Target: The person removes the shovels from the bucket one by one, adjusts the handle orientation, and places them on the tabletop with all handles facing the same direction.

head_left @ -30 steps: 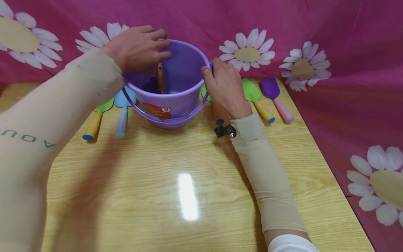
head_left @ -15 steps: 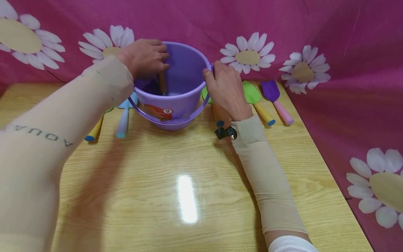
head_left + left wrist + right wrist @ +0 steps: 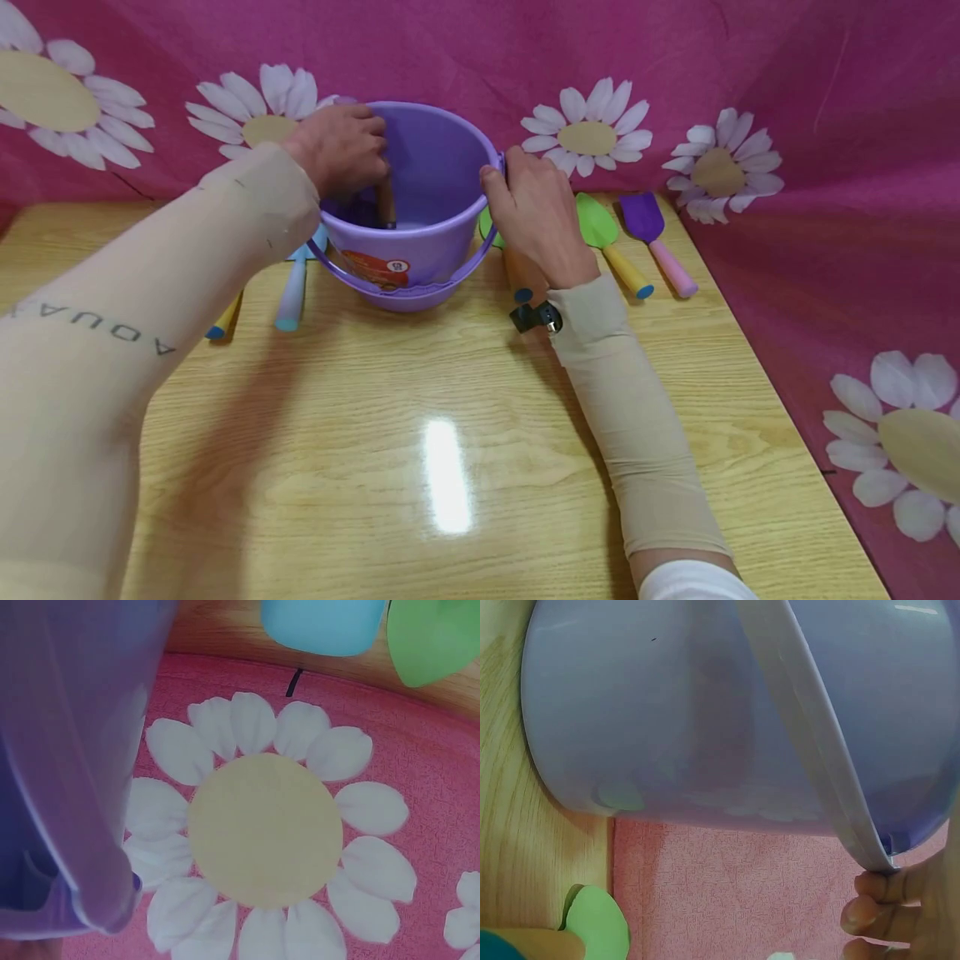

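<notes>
A purple bucket (image 3: 427,250) stands upright near the back of the table, its handle hanging down in front. My left hand (image 3: 341,150) reaches over its left rim, with curled fingers around the top of a brown wooden-handled tool (image 3: 386,204) inside; the tool's lower end is hidden. My right hand (image 3: 536,212) grips the bucket's right rim, thumb at the edge and fingers outside. In the right wrist view the fingertips (image 3: 862,911) lie just below the rim. The left wrist view shows the bucket's side (image 3: 82,750) and little of the hand.
Left of the bucket lie a light blue trowel (image 3: 292,292) and a yellow handle (image 3: 225,321). A green-bladed trowel (image 3: 517,275) lies partly under the right hand. Farther right are a green-and-yellow trowel (image 3: 615,246) and a purple-and-pink one (image 3: 660,246). Flowered pink cloth (image 3: 465,50) hangs behind.
My left hand has lowered from above the bucket's mouth into it and closed over the top of the wooden handle. The right hand stays on the rim.
</notes>
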Demonstrator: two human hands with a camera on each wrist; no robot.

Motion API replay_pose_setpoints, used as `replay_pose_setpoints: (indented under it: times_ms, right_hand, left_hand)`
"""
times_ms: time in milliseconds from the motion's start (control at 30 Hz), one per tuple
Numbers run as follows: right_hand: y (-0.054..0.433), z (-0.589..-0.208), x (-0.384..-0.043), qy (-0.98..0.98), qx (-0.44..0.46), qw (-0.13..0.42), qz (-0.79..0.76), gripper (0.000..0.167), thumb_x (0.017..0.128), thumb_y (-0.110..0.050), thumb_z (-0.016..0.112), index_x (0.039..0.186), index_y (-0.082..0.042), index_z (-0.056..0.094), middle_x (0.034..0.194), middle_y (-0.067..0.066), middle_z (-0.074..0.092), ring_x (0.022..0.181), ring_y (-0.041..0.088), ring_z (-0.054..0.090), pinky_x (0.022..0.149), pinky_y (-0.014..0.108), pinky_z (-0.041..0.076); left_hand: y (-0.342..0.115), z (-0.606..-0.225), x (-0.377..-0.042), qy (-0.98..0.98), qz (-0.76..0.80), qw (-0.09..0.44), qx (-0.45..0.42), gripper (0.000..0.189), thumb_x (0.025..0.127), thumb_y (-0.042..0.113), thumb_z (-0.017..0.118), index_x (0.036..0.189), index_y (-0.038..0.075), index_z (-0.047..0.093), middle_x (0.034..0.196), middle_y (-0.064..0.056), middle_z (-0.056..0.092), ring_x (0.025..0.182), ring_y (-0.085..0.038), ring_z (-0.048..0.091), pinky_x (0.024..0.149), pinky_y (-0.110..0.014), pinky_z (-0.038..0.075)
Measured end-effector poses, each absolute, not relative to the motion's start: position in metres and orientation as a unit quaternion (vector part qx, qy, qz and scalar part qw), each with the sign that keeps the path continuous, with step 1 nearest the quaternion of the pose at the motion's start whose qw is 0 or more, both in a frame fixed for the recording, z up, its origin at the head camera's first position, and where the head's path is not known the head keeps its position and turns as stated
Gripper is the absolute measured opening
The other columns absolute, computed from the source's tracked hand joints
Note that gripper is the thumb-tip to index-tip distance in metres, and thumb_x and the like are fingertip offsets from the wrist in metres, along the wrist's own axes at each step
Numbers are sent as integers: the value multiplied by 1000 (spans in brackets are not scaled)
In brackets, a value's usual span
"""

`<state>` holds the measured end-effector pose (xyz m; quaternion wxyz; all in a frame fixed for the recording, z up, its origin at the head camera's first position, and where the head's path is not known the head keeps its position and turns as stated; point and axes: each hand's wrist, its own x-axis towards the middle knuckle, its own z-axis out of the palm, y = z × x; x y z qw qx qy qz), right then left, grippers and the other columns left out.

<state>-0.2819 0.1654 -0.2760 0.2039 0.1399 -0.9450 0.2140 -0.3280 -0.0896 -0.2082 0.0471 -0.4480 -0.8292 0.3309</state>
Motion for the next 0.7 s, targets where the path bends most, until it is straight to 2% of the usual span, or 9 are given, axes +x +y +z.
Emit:
replay_pose_setpoints:
  times_ms: [267, 500, 700]
  right_hand:
    - [163, -275, -283, -945, 141, 205, 212, 40, 104, -42, 41, 94, -7, 56, 83, 12, 57, 87, 36, 57, 77, 47, 45]
    - [163, -275, -282, -945, 143, 203, 214, 40, 105, -42, 41, 94, -6, 56, 83, 12, 57, 86, 36, 56, 77, 46, 44]
    - [164, -275, -281, -944, 145, 205, 216, 40, 104, -41, 41, 93, -6, 56, 82, 13, 57, 86, 37, 56, 76, 47, 44]
  left_hand:
    - [-93, -206, -326, -829, 355, 18, -432, 24, 86, 11, 71, 108, 3, 75, 108, -23, 73, 102, -39, 56, 90, -48, 42]
    - [-91, -199, -323, -846, 345, -25, -405, 25, 92, 10, 65, 114, 2, 72, 112, -25, 72, 105, -41, 58, 90, -50, 45]
    - [-90, -194, -321, -849, 346, -39, -397, 24, 93, 13, 63, 112, 3, 73, 111, -25, 72, 105, -41, 59, 89, -50, 45]
